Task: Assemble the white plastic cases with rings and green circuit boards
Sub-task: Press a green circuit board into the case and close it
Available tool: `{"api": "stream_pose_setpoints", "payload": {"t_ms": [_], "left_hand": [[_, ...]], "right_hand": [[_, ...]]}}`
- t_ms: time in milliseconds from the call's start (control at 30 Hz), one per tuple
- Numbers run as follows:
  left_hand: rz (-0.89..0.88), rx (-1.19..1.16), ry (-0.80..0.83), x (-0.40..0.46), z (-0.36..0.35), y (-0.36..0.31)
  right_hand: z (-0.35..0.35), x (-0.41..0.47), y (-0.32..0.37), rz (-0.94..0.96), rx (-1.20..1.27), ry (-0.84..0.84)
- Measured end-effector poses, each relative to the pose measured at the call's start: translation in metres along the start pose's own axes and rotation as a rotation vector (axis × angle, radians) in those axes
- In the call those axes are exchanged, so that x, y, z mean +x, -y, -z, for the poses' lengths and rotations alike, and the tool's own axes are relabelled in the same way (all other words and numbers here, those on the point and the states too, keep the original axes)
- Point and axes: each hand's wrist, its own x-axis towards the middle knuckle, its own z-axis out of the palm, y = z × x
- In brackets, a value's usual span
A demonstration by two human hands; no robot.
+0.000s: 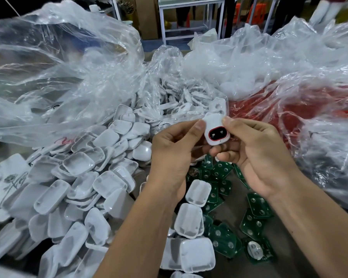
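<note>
Two bare forearms rise from the bottom edge toward the middle of the frame, and between their hands sits a small white plastic case with rounded corners (215,131). It is held just above centre: the left hand (174,149) pinches its left edge with the thumb on top and curled fingers beneath, while the right hand (255,155) grips its right edge the same way, thumb tip on the upper corner and fingers tucked under the bottom. Facing the camera, the case shows a dark oval opening bordered by a thin red ring (218,134), with two small pale contacts inside; the upper part of the face is plain white. Below the hands, at lower centre and lower right, flat green circuit boards with round silver pads (257,206) lie scattered on the work surface, some overlapping. A heap of empty white square shell halves (78,177) fills the left and lower left, and a few more lie among the boards. Crumpled clear plastic bags (64,63) spread across the upper left and upper right; the one in the middle holds more white parts, and red material (289,109) shows through the right one.
</note>
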Motion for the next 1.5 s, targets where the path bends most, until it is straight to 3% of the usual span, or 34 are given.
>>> {"api": "stream_pose_setpoints", "payload": {"t_ms": [267, 433, 633, 967, 1100, 1300, 1400, 1500], "left_hand": [[0.016, 0.007, 0.053, 0.000, 0.002, -0.004], [0.073, -0.099, 0.125, -0.005, -0.003, -0.008], [0.050, -0.103, 0.148, -0.009, -0.004, -0.010], [-0.097, 0.212, 0.252, -0.006, -0.001, -0.004], [-0.096, 0.127, 0.281, -0.008, -0.003, -0.004], [-0.024, 0.046, 0.268, -0.010, -0.002, -0.008], [-0.074, 0.090, 0.274, -0.011, -0.002, -0.009], [-0.135, 0.220, 0.292, -0.011, 0.000, -0.011]], "right_hand": [[0.008, 0.004, 0.000, 0.012, -0.342, 0.276], [0.004, 0.006, -0.010, 0.222, -0.341, 0.242], [0.006, 0.006, -0.017, 0.298, -0.323, 0.250], [0.001, 0.003, -0.011, 0.253, -0.220, 0.188], [0.000, 0.004, -0.014, 0.217, -0.193, 0.217], [-0.001, 0.000, -0.016, 0.316, -0.236, 0.176], [0.000, 0.000, -0.015, 0.323, -0.206, 0.202], [0.006, 0.002, -0.012, 0.206, -0.244, 0.192]]}}
